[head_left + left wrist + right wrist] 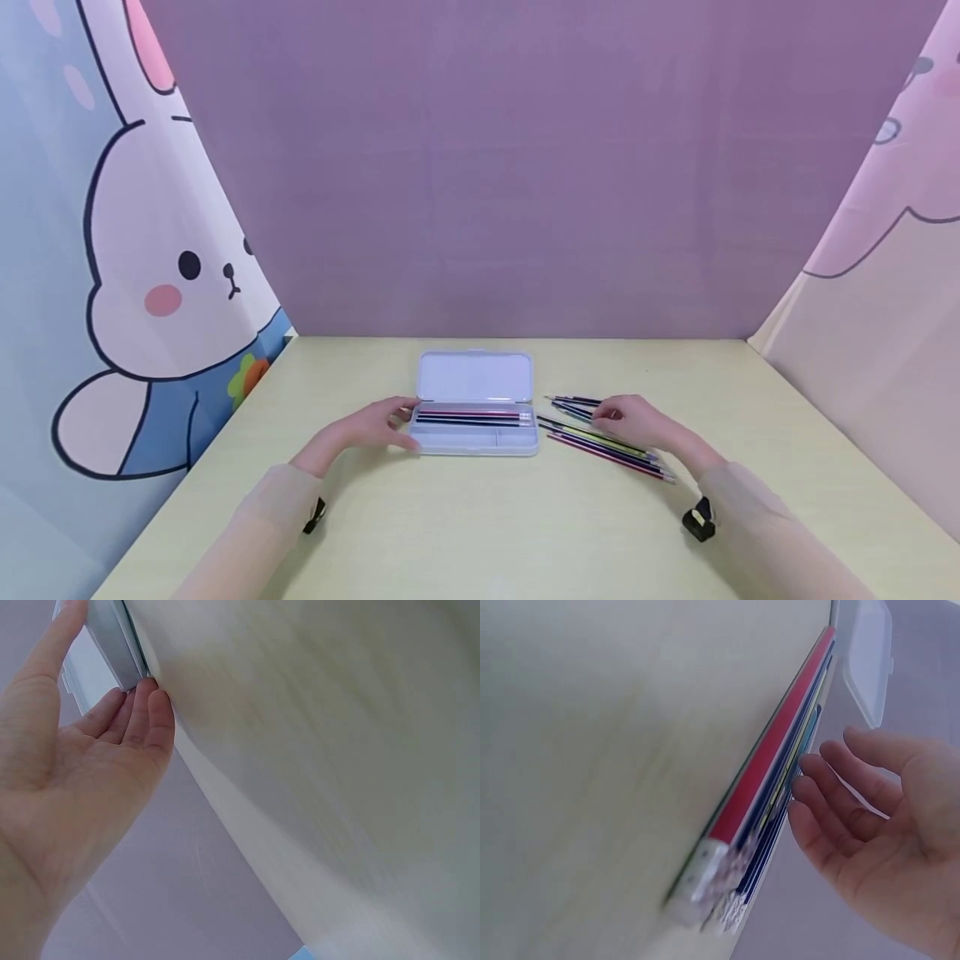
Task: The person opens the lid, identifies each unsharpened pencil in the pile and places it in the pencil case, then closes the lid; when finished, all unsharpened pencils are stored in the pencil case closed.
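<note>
A white plastic pencil case point(457, 438) lies with its lid point(476, 377) raised at the back. Several pencils point(472, 418) lie side by side in its rear compartment. My left hand point(372, 423) holds the left end of the case, thumb at the front corner and fingers against the side; the left wrist view shows the fingertips touching the case point(116, 641). Over the loose pencils point(607, 454) to the right of the case hovers my right hand point(633, 421), fingers loosely bent. In the right wrist view its fingertips are beside the pencils point(769, 757), with nothing visibly pinched.
The pale wooden table point(450, 533) carries the case and pencils. A plain purple cloth point(495, 167) hangs behind it, and a rabbit-print curtain point(150, 208) on the left. Several more dark pencils point(573, 408) lie behind the main loose group, partly hidden by the right hand.
</note>
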`<state>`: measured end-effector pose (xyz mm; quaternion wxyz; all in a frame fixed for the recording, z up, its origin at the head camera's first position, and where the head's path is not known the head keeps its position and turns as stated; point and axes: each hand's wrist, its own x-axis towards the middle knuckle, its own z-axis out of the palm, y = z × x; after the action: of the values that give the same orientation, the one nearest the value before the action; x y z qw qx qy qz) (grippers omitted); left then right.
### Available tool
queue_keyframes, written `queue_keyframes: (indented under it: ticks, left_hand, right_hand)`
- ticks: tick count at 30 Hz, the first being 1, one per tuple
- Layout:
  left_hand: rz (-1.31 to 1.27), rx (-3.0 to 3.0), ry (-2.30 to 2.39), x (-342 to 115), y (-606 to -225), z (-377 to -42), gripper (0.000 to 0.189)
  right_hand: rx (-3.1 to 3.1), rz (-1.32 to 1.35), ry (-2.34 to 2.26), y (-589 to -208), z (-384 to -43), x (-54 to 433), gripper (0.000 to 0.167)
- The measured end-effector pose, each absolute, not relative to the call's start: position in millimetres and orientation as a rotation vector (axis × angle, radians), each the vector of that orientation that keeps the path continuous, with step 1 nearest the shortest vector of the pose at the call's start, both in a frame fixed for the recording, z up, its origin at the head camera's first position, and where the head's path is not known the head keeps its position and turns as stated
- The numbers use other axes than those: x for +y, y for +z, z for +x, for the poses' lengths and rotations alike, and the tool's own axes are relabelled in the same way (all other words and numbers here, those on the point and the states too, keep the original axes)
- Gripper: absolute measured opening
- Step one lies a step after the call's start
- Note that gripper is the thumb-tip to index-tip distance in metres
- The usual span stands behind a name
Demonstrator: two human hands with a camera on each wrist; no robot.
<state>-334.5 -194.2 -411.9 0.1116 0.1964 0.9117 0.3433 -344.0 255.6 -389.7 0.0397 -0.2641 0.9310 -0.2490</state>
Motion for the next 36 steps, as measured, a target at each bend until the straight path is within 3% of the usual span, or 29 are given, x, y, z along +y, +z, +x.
queue_keyframes:
  ticks: [14,36]
  left_hand:
    - [0.574,2.68,1.0,-195,-410,-336,0.086]
    - [0.576,2.67,1.017,-195,-415,-337,0.085]
  right_hand:
    - [2.946,-0.892,-0.672,-384,-336,282,0.01]
    - [2.979,-0.688,-0.657,-387,-330,303,0.01]
